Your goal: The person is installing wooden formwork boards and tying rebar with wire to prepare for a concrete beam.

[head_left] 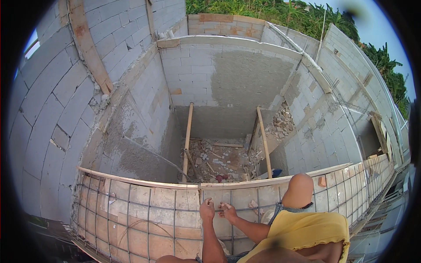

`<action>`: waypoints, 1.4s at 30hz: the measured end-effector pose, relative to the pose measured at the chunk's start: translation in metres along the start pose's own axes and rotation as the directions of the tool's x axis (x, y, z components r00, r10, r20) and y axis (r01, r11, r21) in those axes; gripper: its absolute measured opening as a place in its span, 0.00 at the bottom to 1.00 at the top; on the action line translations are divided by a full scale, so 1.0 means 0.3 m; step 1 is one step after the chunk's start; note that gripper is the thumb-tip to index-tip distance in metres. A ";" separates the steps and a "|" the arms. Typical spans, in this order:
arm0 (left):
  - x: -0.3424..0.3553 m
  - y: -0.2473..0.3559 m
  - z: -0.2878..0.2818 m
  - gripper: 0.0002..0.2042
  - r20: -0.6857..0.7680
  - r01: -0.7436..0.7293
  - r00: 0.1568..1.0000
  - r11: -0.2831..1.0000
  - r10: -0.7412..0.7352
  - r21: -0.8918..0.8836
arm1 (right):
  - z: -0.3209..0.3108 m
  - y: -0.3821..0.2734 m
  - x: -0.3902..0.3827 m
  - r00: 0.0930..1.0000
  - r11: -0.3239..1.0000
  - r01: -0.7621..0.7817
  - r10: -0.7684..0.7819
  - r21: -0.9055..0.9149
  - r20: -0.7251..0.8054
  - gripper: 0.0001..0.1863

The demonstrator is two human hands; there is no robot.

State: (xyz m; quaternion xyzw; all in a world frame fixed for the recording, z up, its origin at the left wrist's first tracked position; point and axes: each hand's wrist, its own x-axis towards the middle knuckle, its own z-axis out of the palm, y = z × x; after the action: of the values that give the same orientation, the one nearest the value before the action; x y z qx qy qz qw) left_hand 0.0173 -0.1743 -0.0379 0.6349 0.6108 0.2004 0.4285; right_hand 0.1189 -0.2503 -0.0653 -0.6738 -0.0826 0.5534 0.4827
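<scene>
My left hand (207,208) is closed, fingers curled, over a grid of steel reinforcing bars (149,206). Close to its right is my right hand (227,211), its fingers bent toward the left one as in a pinch. Anything between the fingers is too small to make out. The bars lie over pale formwork panels (164,197), and a thin wooden edge board (140,180) runs along their far side. My bent knee (299,190) and a yellow shirt (302,225) are to the right of the hands.
Beyond the edge board the drop goes down to a rubble-strewn floor (219,160). Two bamboo poles (187,136) stand there. Grey block walls (188,65) enclose the pit, partly plastered. A loose curved wire (131,224) lies on the left panels; a brick piece (322,181) lies right.
</scene>
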 end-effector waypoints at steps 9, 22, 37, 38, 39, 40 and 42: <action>0.001 0.015 0.022 0.15 0.013 -0.027 1.000 1.000 0.027 -0.003 | 0.077 0.000 0.024 0.930 0.907 -0.060 0.202 0.417 -0.305 0.16; -0.021 0.072 0.030 0.17 0.166 -0.142 0.974 0.988 0.152 -0.066 | 0.137 -0.022 0.013 0.796 0.992 0.085 -0.010 0.095 -0.605 0.10; -0.027 0.092 0.043 0.14 0.002 -0.150 0.989 0.987 0.150 0.050 | 0.036 0.110 0.156 0.963 0.863 0.209 -0.263 -0.460 -0.056 0.16; -0.020 0.127 0.050 0.14 0.011 -0.169 0.986 0.985 0.169 0.046 | 0.010 0.122 0.212 0.959 0.864 0.215 -0.276 -0.455 -0.071 0.16; -0.013 0.165 0.059 0.14 0.068 -0.132 0.990 0.989 0.127 0.065 | -0.016 0.133 0.263 0.967 0.939 0.189 -0.228 -0.287 -0.110 0.16; -0.013 0.172 0.059 0.14 0.117 -0.074 0.991 0.993 0.063 0.092 | -0.012 0.136 0.270 0.979 0.982 0.149 -0.162 -0.113 -0.122 0.16; -0.015 0.166 0.050 0.14 0.127 -0.072 0.990 0.993 0.060 0.093 | 0.012 0.115 0.222 0.973 0.980 0.179 -0.190 -0.090 -0.135 0.15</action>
State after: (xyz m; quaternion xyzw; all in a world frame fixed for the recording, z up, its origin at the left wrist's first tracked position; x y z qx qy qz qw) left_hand 0.0582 -0.1773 -0.0056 0.6864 0.5706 0.1446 0.4271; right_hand 0.1263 -0.2233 -0.1349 -0.7190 -0.1314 0.4530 0.5104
